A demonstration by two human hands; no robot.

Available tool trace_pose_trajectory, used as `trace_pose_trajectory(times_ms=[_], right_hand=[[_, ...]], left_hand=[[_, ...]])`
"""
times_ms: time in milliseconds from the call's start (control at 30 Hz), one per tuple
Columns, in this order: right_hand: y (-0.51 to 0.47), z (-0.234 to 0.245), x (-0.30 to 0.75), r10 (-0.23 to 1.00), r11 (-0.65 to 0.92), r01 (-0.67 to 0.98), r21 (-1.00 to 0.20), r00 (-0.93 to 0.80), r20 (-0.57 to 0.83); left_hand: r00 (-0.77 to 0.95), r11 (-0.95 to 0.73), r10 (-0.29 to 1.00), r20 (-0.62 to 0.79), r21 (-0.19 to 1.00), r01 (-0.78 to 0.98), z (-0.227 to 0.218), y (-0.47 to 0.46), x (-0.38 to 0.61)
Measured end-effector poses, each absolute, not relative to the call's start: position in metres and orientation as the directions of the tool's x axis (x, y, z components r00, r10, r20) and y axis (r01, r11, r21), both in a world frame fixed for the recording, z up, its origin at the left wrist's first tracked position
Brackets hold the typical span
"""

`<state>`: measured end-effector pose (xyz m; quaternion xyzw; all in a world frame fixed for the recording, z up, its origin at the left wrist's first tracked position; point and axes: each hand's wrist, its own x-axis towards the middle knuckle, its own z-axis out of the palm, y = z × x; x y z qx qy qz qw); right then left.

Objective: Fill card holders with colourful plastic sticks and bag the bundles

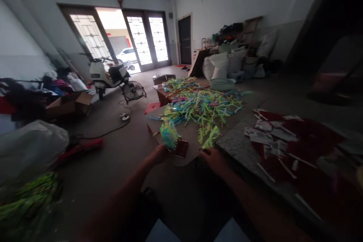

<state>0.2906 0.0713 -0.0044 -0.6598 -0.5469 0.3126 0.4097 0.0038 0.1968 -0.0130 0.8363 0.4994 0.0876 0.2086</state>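
Observation:
My left hand (160,154) is closed at the lower end of an upright bundle of blue and yellow-green strands (169,134). A small dark red block or packet (181,149) is just beside that bundle, at the front of the table (189,136). My right hand (213,159) is pinched at the near end of a bunch of yellow-green strands (211,136) by the table's right edge. Its fingertips are dark and small, so the exact grip is hard to see. Farther back on the table spreads a large heap of similar blue, yellow-green and pink strands (202,106).
To the right, a grey stone-like slab (236,141) bears dark red and white flat pieces (283,140). Behind the heap stand a pale basin (222,84) and white sacks (219,65). A red stool (152,107), a cable (113,130) and a scooter (109,73) are to the left.

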Motion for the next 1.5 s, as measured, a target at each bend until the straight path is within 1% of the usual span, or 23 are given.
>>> trace_pose_trajectory(times_ms=[133, 300, 500, 567, 733, 867, 1033, 1200, 1333, 1500], right_hand=[[0.125, -0.005, 0.269, 0.994, -0.063, 0.482, -0.874, 0.113, -0.009], [0.167, -0.02, 0.248, 0.999, 0.017, 0.562, -0.827, 0.033, 0.042], [0.184, -0.045, 0.244, 0.997, 0.021, 0.673, -0.739, 0.044, 0.069], [0.185, -0.049, 0.245, 0.995, 0.025, 0.719, -0.695, 0.049, 0.087], [0.186, -0.048, 0.244, 0.992, 0.044, 0.83, -0.556, 0.029, 0.122], [0.185, -0.042, 0.24, 0.989, 0.085, 0.883, -0.461, -0.019, 0.146], [0.184, -0.038, 0.231, 0.988, 0.05, 0.927, -0.371, 0.009, 0.157], [0.184, -0.037, 0.223, 0.988, 0.012, 0.929, -0.369, 0.044, 0.145], [0.184, -0.035, 0.221, 0.988, 0.019, 0.924, -0.382, 0.041, 0.149], [0.186, -0.037, 0.229, 0.985, 0.065, 0.885, -0.461, 0.016, 0.17]], left_hand=[[0.472, -0.393, 0.88, -0.047, 0.487, 0.78, -0.015, 0.19, 0.004], [0.441, -0.356, 0.897, -0.033, 0.538, 0.764, -0.027, 0.184, 0.007], [0.489, -0.399, 0.872, 0.024, 0.615, 0.68, -0.039, 0.182, 0.006], [0.501, -0.422, 0.864, 0.045, 0.607, 0.674, -0.041, 0.183, 0.006], [0.536, -0.473, 0.844, 0.023, 0.504, 0.722, -0.032, 0.187, 0.011], [0.543, -0.48, 0.84, 0.009, 0.479, 0.735, -0.025, 0.186, 0.017], [0.543, -0.488, 0.84, 0.008, 0.45, 0.748, -0.022, 0.184, 0.019], [0.557, -0.495, 0.83, -0.001, 0.457, 0.739, -0.018, 0.185, 0.019], [0.541, -0.485, 0.841, -0.016, 0.42, 0.767, -0.02, 0.186, 0.02], [0.53, -0.476, 0.848, -0.025, 0.404, 0.781, -0.021, 0.187, 0.021]])
